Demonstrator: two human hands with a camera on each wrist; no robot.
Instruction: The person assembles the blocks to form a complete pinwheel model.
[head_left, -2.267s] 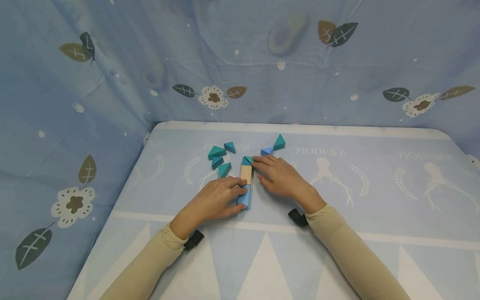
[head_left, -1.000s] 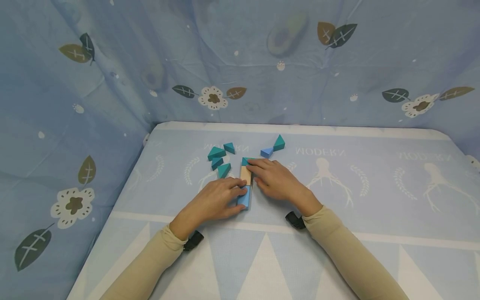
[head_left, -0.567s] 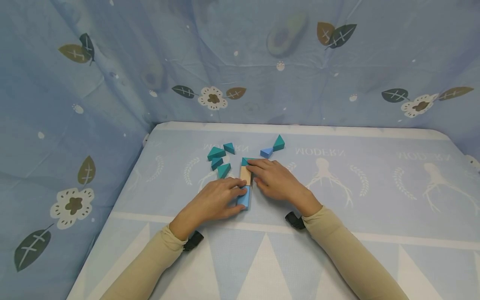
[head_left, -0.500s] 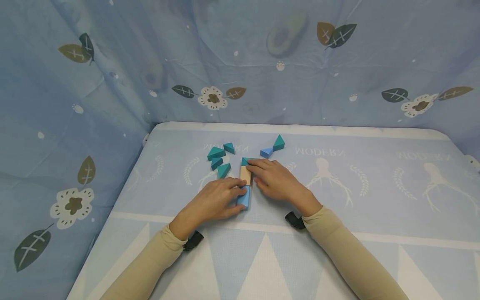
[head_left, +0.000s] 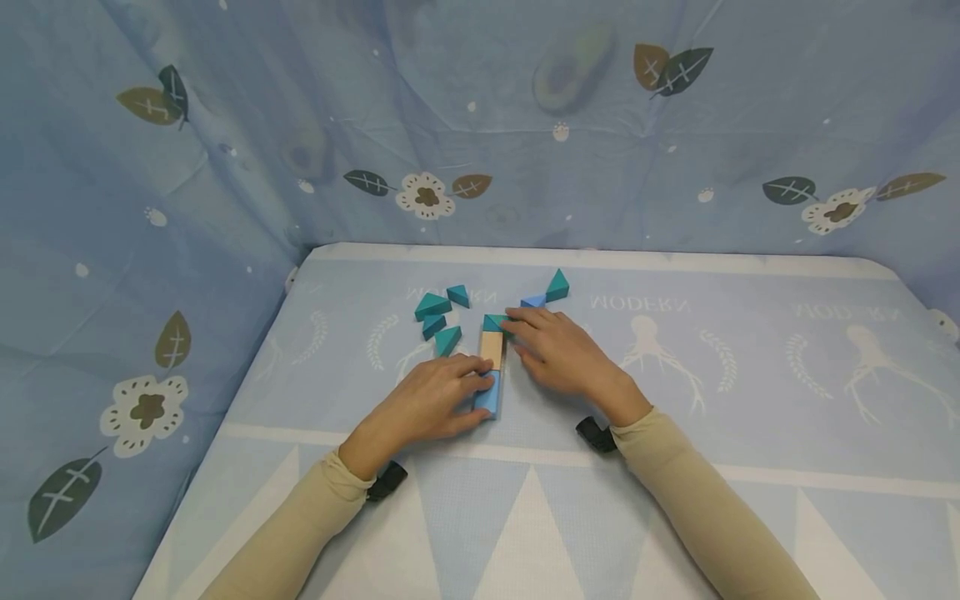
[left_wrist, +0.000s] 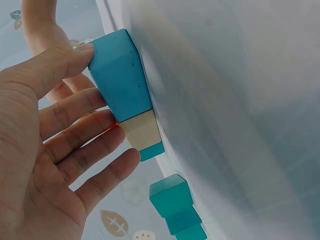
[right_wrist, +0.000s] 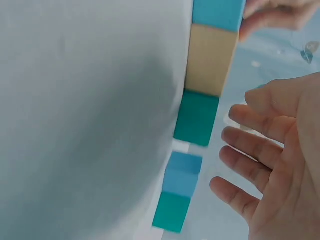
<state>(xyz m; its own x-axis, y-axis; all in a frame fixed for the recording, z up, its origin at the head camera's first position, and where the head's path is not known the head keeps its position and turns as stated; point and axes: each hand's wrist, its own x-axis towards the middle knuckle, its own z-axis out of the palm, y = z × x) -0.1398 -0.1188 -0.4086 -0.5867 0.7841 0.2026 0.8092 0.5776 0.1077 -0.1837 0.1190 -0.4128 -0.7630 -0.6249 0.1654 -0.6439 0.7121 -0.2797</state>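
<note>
In the head view, a row of blocks lies on the table: a light-blue block (head_left: 489, 396) nearest, a natural-wood block (head_left: 492, 350), then teal triangular blocks (head_left: 494, 322) at the far end. My left hand (head_left: 438, 396) lies along the row's left side. Its thumb touches the blue block's near end, and its fingertips rest at the blue and wood blocks. My right hand (head_left: 561, 354) is on the right, its fingers loosely extended at the teal end. In the right wrist view, a gap shows between those fingers and the teal block (right_wrist: 196, 118).
Several loose teal triangular blocks (head_left: 432, 306) lie left of the row. Back right, a blue triangular block (head_left: 533, 301) sits beside a teal one (head_left: 558, 286). A patterned cloth (head_left: 525, 125) hangs behind the table (head_left: 750, 400).
My right hand drew back toward the wood block, then shifted forward and slightly right again, uncovering more of the teal end. My left hand and the loose blocks stayed put.
</note>
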